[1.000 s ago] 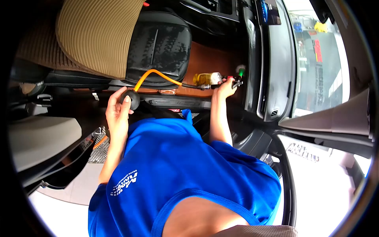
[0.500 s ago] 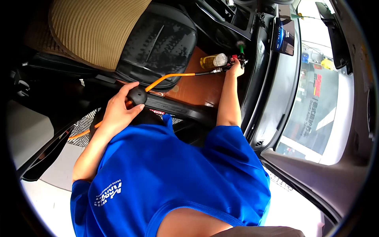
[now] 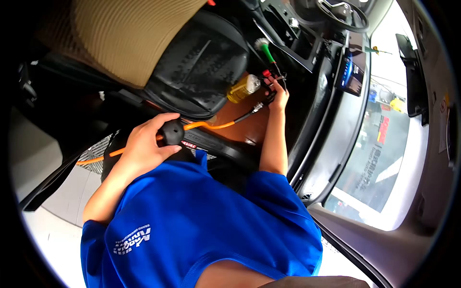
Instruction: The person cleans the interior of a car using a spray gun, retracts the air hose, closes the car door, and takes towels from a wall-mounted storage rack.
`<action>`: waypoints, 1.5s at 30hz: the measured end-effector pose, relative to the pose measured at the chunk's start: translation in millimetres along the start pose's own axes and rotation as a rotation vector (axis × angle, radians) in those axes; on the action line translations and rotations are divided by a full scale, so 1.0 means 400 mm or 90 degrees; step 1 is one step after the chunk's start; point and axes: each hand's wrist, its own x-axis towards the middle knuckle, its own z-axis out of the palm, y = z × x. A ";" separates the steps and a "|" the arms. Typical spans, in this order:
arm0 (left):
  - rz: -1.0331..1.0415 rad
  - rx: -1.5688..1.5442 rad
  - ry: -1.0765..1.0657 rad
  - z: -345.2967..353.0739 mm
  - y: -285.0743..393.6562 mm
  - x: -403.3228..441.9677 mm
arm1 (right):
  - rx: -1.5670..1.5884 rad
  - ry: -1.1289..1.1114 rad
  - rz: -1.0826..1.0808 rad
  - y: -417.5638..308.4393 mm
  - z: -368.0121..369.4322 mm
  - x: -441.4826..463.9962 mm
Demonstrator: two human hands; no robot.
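Observation:
My left hand is wrapped round a black ball through which an orange hose runs. At the hose's far end, my right hand grips a spray gun, partly hidden by the fingers. A bottle of yellow liquid hangs from the gun, tilted beside the front edge of the black seat. A brush with a green handle sticks out from the gun, its pale bristles pointing toward the centre console.
A tan ribbed cover lies over the seat back. The door sill runs below the brown floor mat. Centre console, lit screen, steering wheel and dashboard are further off.
My right hand has swung the spray gun, bottle and brush toward the seat and console. My left hand still holds the ball, now nearer the sill. The camera view has turned.

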 end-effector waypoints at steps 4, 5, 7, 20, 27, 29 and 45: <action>-0.038 -0.172 0.018 -0.049 0.043 -0.098 | 0.074 0.033 0.042 0.027 -0.005 0.032; -0.061 -0.202 0.031 -0.064 0.061 -0.134 | 0.114 0.038 0.086 0.039 -0.022 0.052; -0.054 -0.209 0.022 -0.097 0.044 -0.207 | 0.236 -0.019 0.109 0.069 -0.041 0.048; -0.086 -0.018 -0.016 -0.297 -0.035 -0.440 | 0.255 -0.234 0.294 0.325 0.260 -0.011; -0.052 0.192 0.136 -0.304 -0.115 -0.499 | 0.361 -0.197 0.311 0.515 0.278 0.055; -0.063 0.225 0.166 -0.291 -0.121 -0.506 | 0.319 -0.180 0.337 0.526 0.263 0.063; 0.199 0.174 0.028 -0.275 -0.323 -0.404 | -0.193 -0.298 0.314 0.522 0.597 -0.484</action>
